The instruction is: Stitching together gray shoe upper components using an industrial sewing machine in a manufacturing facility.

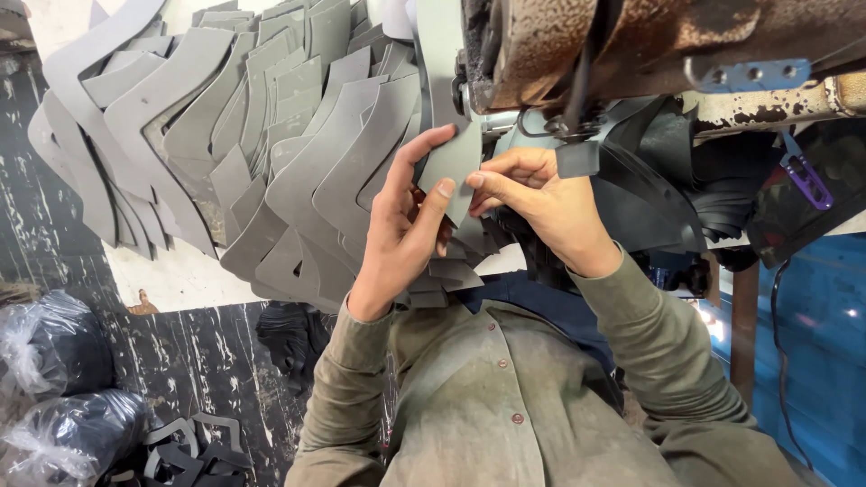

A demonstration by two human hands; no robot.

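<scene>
My left hand (406, 225) and my right hand (541, 203) both pinch one flat grey cut piece (456, 162) under the head of a rusty machine (577, 45). The left thumb and forefinger grip its lower left edge. The right fingertips press its right edge, close to the machine's small dark foot (577, 158). The piece's upper end runs up behind the machine head and is hidden.
A large fanned pile of grey cut pieces (225, 135) covers the white table (171, 275) at left. Dark black pieces (658, 189) lie stacked at right under the machine. Plastic-wrapped bundles (54, 379) and loose cut shapes (194, 446) sit on the floor at lower left.
</scene>
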